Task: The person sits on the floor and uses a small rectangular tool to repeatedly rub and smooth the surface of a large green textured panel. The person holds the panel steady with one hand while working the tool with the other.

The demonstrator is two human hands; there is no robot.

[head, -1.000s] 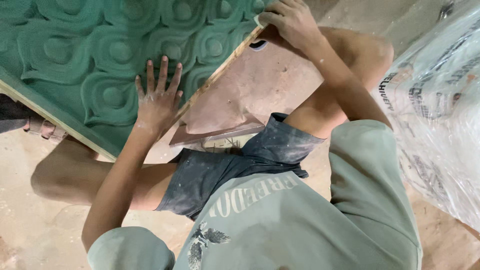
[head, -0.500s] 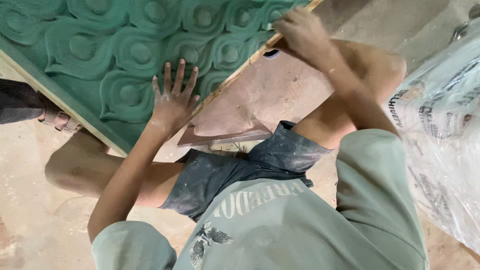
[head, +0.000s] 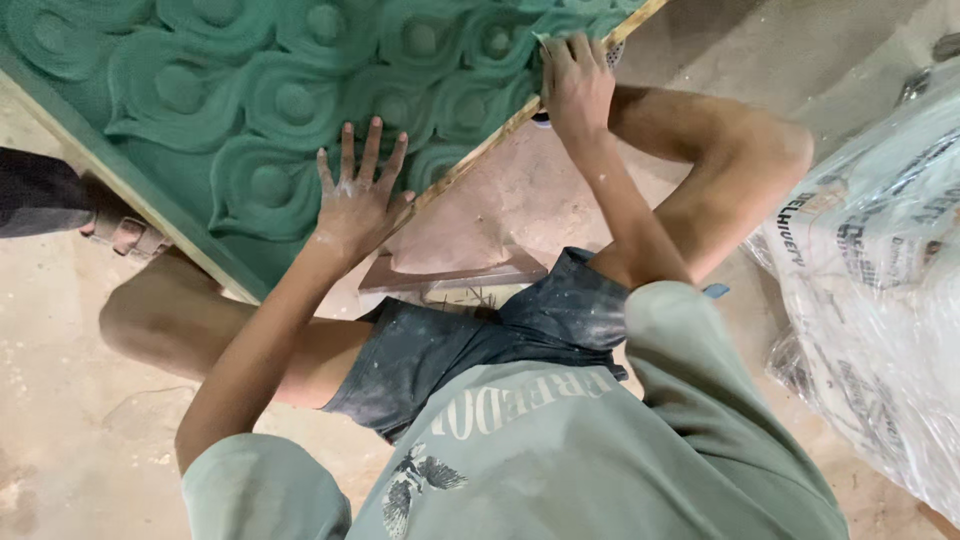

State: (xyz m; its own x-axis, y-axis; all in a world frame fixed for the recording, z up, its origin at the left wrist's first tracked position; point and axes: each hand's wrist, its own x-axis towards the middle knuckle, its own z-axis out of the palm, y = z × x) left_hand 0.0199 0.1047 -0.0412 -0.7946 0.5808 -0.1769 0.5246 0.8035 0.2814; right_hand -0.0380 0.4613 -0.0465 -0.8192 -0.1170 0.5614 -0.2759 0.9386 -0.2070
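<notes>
Green carved panel fills the far left, tilted, its near edge over my legs. Plastic-wrapped bundle sits right. A brown triangular offcut lies on the dusty floor near my shorts. Someone's sandalled foot shows at far left, beside the panel edge. My left hand lies flat, fingers spread, pressing the panel, gripping nothing. My right hand curls over the panel's right edge; can't tell if it holds anything. Risk, I judge: the panel slips sideways if the flat palm slides on dust.

workshop | dusty floor | green carved panel | plastic-wrapped sacks
</notes>
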